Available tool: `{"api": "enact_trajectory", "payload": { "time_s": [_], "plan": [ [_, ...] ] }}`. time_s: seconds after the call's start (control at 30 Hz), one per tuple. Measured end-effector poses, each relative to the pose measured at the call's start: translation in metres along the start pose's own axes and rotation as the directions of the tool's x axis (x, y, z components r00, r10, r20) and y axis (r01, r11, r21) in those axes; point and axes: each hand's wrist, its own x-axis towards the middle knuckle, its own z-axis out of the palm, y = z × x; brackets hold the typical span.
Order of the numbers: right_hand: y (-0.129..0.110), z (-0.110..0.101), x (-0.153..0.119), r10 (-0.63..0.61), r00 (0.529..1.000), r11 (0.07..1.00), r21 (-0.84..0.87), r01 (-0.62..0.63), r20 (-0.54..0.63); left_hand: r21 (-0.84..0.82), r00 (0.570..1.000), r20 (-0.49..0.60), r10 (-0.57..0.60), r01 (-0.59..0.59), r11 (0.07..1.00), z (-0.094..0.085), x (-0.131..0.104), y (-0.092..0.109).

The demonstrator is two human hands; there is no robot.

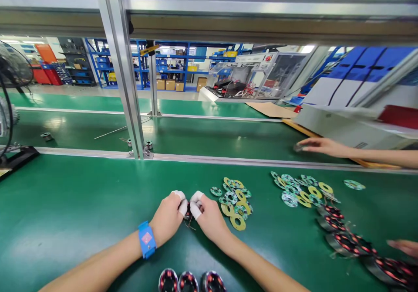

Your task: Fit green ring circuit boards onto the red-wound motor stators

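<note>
Over the green bench my left hand (168,215) and my right hand (209,218) meet, fingers pinched together. White finger cots cover thumbs and fingertips on both. Between them is a small motor stator (187,214) with red-copper windings, mostly hidden by the fingers. Thin wire leads (189,225) hang below it. Just right of my right hand lies a loose pile of ring-shaped circuit boards (230,197), some green and some yellow side up. Three round stators (188,282) stand in a row at the near edge. A blue wrist strap (147,239) circles my left wrist.
At right, a co-worker's hand (321,147) holds a small blurred part over the conveyor (228,137); another hand (405,247) is near a row of stators (346,243). More ring boards (290,198) lie there. An aluminium post (122,69) rises ahead; a fan (13,69) stands left.
</note>
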Motion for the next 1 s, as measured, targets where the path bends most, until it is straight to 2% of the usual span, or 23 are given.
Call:
{"api": "enact_trajectory", "payload": {
  "time_s": [0.07, 0.13, 0.2, 0.23, 0.3, 0.33, 0.4, 0.5, 0.6, 0.7, 0.8, 1.0],
  "plan": [
    [-0.003, -0.009, 0.003, -0.016, 0.999, 1.0, -0.019, 0.016, 0.029, -0.046, 1.0, -0.003, 0.003, -0.003, 0.999, -0.002, 0.002, -0.001],
    [-0.005, -0.026, 0.008, -0.029, 0.998, 0.999, -0.037, 0.031, 0.052, -0.11, 1.0, -0.005, 0.005, -0.005, 0.994, -0.007, 0.004, -0.001],
    [-0.006, -0.048, 0.015, -0.012, 1.0, 0.98, -0.199, 0.015, 0.015, -0.156, 1.0, -0.006, -0.002, 0.001, 0.988, -0.013, 0.005, 0.001],
    [-0.005, -0.059, 0.018, 0.004, 1.0, 0.935, -0.355, -0.01, -0.018, -0.16, 1.0, -0.003, -0.008, 0.007, 0.987, -0.017, 0.005, 0.002],
    [-0.004, -0.076, 0.022, 0.031, 0.998, 0.749, -0.66, -0.061, -0.057, -0.123, 1.0, 0.017, -0.017, 0.019, 0.992, -0.022, 0.004, 0.004],
    [-0.002, -0.081, 0.023, 0.042, 0.998, 0.654, -0.754, -0.064, -0.047, -0.083, 0.999, 0.036, -0.012, 0.015, 0.996, -0.023, 0.004, 0.005],
    [0.002, -0.083, 0.024, 0.057, 0.998, 0.581, -0.813, -0.022, 0.014, 0.026, 0.997, 0.081, 0.012, -0.015, 1.0, -0.022, 0.001, 0.006],
    [0.007, -0.078, 0.022, 0.035, 0.991, 0.62, -0.781, 0.079, 0.128, 0.168, 0.99, 0.13, 0.052, -0.073, 0.983, -0.019, -0.001, 0.007],
    [0.009, -0.076, 0.021, -0.029, 0.965, 0.733, -0.651, 0.198, 0.262, 0.234, 0.988, 0.131, 0.079, -0.108, 0.966, -0.015, -0.001, 0.004],
    [0.006, -0.079, 0.02, -0.062, 0.957, 0.822, -0.529, 0.209, 0.282, 0.274, 0.987, 0.117, 0.113, -0.141, 0.951, -0.013, 0.0, 0.002],
    [0.0, -0.08, 0.018, -0.015, 0.973, 0.806, -0.574, 0.147, 0.229, 0.311, 0.986, 0.107, 0.13, -0.157, 0.938, -0.011, 0.0, 0.001],
    [-0.005, -0.064, 0.014, 0.07, 0.982, 0.679, -0.73, 0.082, 0.175, 0.359, 0.988, 0.069, 0.137, -0.152, 0.921, -0.009, -0.001, 0.001]
  ]
}}
